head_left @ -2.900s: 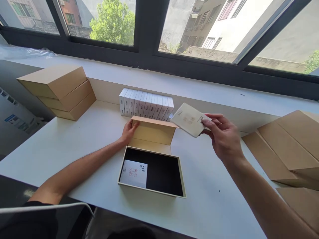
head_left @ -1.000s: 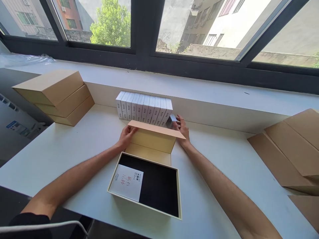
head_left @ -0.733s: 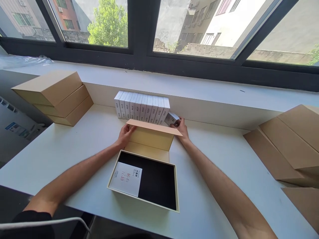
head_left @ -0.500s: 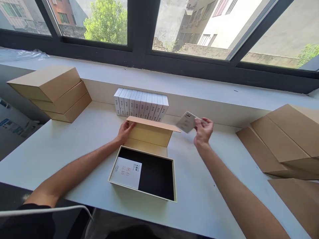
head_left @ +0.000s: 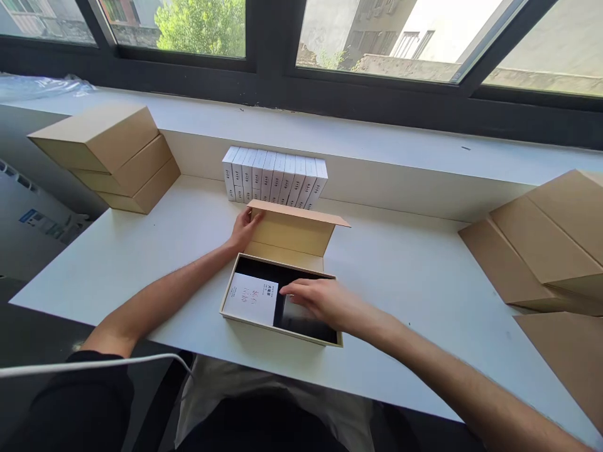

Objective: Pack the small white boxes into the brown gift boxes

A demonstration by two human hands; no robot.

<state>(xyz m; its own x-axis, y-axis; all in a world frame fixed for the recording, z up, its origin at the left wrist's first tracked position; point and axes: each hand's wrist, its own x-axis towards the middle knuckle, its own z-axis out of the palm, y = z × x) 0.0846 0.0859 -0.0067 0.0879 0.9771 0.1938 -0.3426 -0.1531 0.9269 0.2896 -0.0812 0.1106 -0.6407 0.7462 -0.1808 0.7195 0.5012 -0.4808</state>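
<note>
My left hand (head_left: pixel 245 227) is closed on the left edge of the raised flip lid (head_left: pixel 294 229) of a brown gift box (head_left: pixel 280 333). The box lies open on the white table, showing a black lining. A flat white carton (head_left: pixel 253 300) with printed writing sits in its left part. Over the right part, my right hand (head_left: pixel 325 301) reaches down with bent fingers around another small flat carton (head_left: pixel 298 309), mostly hidden and blurred. A row of several slim white cartons (head_left: pixel 276 176) stands behind the lid.
Brown boxes are stacked at the back left (head_left: pixel 120 154). More brown boxes (head_left: pixel 541 245) lie at the right, with another brown piece (head_left: pixel 565 351) in front. A white cable (head_left: pixel 117 363) crosses at the lower left. Behind the table runs a white ledge (head_left: pixel 377 141) below dark-framed windows.
My right hand has moved from behind and right of the box down into its right part, bringing the small carton along. My left hand stays on the lid. The view has tilted downward.
</note>
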